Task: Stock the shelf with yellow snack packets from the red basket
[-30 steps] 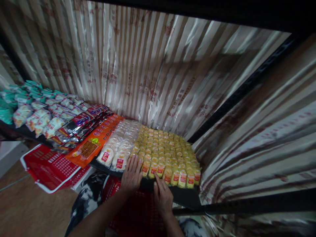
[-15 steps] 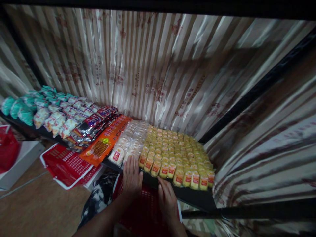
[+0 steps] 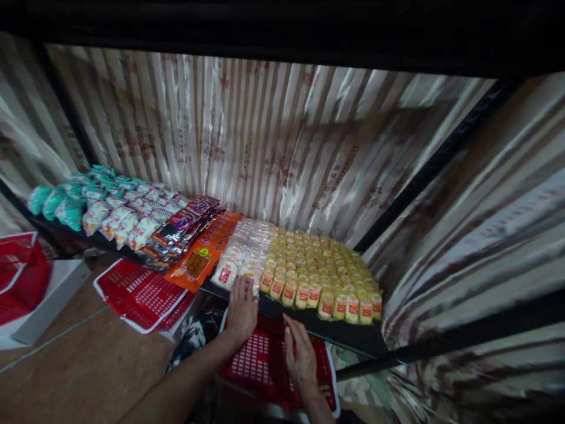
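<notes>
My left hand (image 3: 242, 312) lies with fingers stretched at the front of the white wrapped snack packs (image 3: 251, 250), its fingertips against the front pack. Over the red basket (image 3: 256, 359) hovers my right hand (image 3: 300, 350), empty, with fingers extended and slightly apart. It is just in front of the shelf edge (image 3: 276, 309). Rows of yellow wrapped snack packs (image 3: 326, 265) stand on the shelf to the right of the white ones. An orange flat snack bag (image 3: 198, 259) lies to their left.
Dark glossy packets (image 3: 180, 224), white-and-orange packets (image 3: 132, 221) and teal packets (image 3: 68, 206) fill the shelf's left. Another red basket (image 3: 145, 294) sits below them, with a further red basket (image 3: 22, 271) at far left. Black posts (image 3: 424, 171) and a striped curtain (image 3: 282, 135) surround the shelf.
The camera view has shifted, showing more of the upper shelf and the basket below. My right hand has drawn slightly away from the shelf edge; my left hand stays at the white packs.
</notes>
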The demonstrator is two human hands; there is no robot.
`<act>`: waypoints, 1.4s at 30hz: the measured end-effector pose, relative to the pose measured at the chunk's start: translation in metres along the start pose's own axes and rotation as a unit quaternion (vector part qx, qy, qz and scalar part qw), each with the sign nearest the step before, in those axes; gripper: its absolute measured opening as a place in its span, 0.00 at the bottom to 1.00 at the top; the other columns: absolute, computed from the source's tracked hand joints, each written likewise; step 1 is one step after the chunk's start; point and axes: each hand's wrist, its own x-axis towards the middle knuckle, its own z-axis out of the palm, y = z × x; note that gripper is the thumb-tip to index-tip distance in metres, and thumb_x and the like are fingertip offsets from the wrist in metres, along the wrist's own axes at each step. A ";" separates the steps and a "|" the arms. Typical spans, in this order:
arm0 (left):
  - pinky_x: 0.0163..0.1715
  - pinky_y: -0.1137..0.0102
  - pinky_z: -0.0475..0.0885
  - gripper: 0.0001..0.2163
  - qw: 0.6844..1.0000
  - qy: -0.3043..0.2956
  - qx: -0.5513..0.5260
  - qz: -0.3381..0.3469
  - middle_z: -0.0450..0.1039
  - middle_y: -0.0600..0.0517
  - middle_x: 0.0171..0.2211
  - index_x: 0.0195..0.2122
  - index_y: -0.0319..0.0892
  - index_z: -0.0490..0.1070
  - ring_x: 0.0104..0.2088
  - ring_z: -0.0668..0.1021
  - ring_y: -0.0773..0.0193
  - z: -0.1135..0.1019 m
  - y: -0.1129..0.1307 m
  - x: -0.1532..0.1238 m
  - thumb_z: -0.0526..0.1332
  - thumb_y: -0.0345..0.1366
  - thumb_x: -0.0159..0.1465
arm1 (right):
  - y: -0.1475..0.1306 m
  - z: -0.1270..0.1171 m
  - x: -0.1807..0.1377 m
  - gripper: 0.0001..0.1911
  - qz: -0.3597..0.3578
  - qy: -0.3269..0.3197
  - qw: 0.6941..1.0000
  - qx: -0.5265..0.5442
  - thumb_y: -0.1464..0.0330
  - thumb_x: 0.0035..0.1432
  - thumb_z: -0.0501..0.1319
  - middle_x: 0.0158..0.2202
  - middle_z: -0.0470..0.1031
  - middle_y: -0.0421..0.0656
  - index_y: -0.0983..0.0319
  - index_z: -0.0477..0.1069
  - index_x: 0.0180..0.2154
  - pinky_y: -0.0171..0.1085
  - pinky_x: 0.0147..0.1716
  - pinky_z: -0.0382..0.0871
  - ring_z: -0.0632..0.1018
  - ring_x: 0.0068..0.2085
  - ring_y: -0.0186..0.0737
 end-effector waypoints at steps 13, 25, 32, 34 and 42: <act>0.54 0.52 0.60 0.20 0.991 0.047 -0.096 -0.076 0.54 0.35 0.57 0.52 0.32 0.61 0.58 0.58 0.49 -0.034 -0.033 0.023 0.50 0.26 0.58 | -0.042 0.021 -0.020 0.19 0.040 -0.014 0.997 -0.070 0.65 0.61 0.47 0.49 0.71 0.46 0.60 0.65 0.52 0.41 0.48 0.69 0.72 0.50 0.39; 0.51 0.54 0.65 0.20 0.985 0.052 -0.144 -0.077 0.63 0.38 0.52 0.53 0.34 0.61 0.55 0.64 0.53 -0.009 -0.086 0.028 0.48 0.28 0.59 | -0.070 0.090 0.046 0.26 -0.013 -0.084 0.992 -0.090 0.74 0.58 0.45 0.58 0.60 0.45 0.60 0.56 0.58 0.42 0.54 0.62 0.63 0.57 0.39; 0.51 0.56 0.65 0.18 0.992 0.022 -0.117 -0.049 0.61 0.38 0.52 0.50 0.33 0.64 0.55 0.63 0.52 -0.028 -0.087 0.033 0.48 0.27 0.59 | -0.063 0.102 0.047 0.25 -0.015 -0.049 0.992 -0.116 0.73 0.57 0.48 0.56 0.62 0.46 0.58 0.58 0.57 0.46 0.52 0.63 0.64 0.55 0.42; 0.51 0.57 0.64 0.19 0.993 0.026 -0.106 -0.044 0.61 0.39 0.52 0.51 0.35 0.63 0.54 0.64 0.52 -0.038 -0.088 0.036 0.49 0.26 0.58 | -0.063 0.103 0.046 0.25 -0.015 -0.050 0.992 -0.118 0.73 0.57 0.48 0.56 0.61 0.46 0.58 0.57 0.57 0.47 0.52 0.63 0.64 0.55 0.43; 0.46 0.63 0.66 0.18 0.985 -0.028 -0.071 -0.158 0.64 0.42 0.43 0.50 0.35 0.62 0.46 0.68 0.55 -0.043 -0.082 0.046 0.54 0.28 0.57 | -0.065 0.103 0.052 0.22 -0.004 -0.043 0.994 -0.101 0.74 0.57 0.48 0.53 0.62 0.49 0.59 0.63 0.54 0.46 0.50 0.65 0.64 0.53 0.43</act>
